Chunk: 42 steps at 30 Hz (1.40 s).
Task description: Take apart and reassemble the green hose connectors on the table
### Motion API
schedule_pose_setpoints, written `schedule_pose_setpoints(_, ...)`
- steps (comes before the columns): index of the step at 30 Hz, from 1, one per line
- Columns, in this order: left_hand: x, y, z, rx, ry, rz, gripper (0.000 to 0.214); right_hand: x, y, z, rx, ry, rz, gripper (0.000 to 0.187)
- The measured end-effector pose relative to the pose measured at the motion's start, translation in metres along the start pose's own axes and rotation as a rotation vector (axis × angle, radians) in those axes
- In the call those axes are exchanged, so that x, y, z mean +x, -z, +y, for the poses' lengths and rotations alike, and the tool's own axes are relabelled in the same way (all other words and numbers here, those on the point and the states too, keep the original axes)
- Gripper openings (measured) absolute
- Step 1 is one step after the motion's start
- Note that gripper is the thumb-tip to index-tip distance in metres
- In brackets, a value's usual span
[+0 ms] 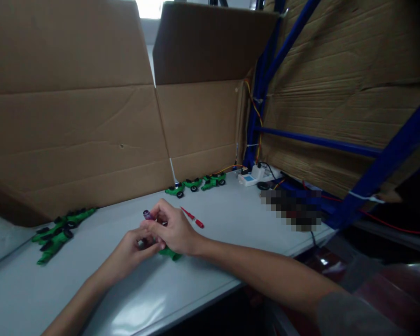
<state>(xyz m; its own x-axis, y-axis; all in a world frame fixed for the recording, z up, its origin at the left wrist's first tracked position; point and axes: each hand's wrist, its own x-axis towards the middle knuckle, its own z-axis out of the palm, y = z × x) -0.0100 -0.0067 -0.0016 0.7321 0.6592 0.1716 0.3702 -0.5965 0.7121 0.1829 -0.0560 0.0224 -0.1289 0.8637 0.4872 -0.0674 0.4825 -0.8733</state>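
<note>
Both my hands meet over the pale grey table [210, 280] near its middle. My right hand [175, 228] is closed, its fingers pinching a small purple cylindrical piece [147, 214] that sticks out to the left. My left hand [133, 252] is closed just below it, gripping a small dark part against a green toy car body [170, 254] whose end shows under my right palm. A red screwdriver [193, 217] lies on the table just right of my hands.
A row of finished green toy cars [196, 183] stands at the back by the cardboard wall [91, 140]. A heap of green car bodies [58, 233] lies at the left. A white power strip [254, 176] and wires sit by the blue rack [371, 182].
</note>
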Motion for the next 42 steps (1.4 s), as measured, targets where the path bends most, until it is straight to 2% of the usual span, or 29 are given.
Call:
schedule_pose_setpoints(2,-0.002,-0.001,-0.003,-0.018,0.023,0.035,0.028,-0.001,0.001,-0.002,-0.023,-0.016,-0.022,0.034)
schedule_pose_setpoints(6,-0.006,-0.006,-0.006,-0.143,0.052,0.010,0.025,-0.006,0.000,-0.004,-0.071,0.005,-0.063,0.027)
schedule_pose_setpoints(16,-0.009,-0.005,0.004,-0.205,0.044,-0.026,0.017,-0.007,0.001,-0.004,-0.081,0.017,-0.159,0.034)
schedule_pose_setpoints(24,-0.012,-0.009,0.001,-0.210,0.085,-0.011,0.018,-0.009,0.000,-0.001,-0.089,-0.040,-0.110,0.023)
schedule_pose_setpoints(30,-0.014,-0.008,-0.004,-0.206,0.094,-0.017,0.017,-0.010,-0.002,-0.004,-0.140,0.016,-0.074,0.021)
schedule_pose_setpoints(34,-0.014,-0.007,0.001,-0.220,0.139,-0.004,0.015,-0.009,-0.002,-0.003,-0.177,0.090,-0.037,0.020)
schedule_pose_setpoints(38,-0.012,-0.006,0.007,-0.242,0.133,0.008,0.017,-0.008,-0.002,-0.001,-0.144,0.032,0.017,0.028)
schedule_pose_setpoints(42,-0.012,-0.003,0.003,-0.136,0.104,0.026,0.016,-0.006,0.000,-0.001,-0.070,-0.038,-0.013,0.029)
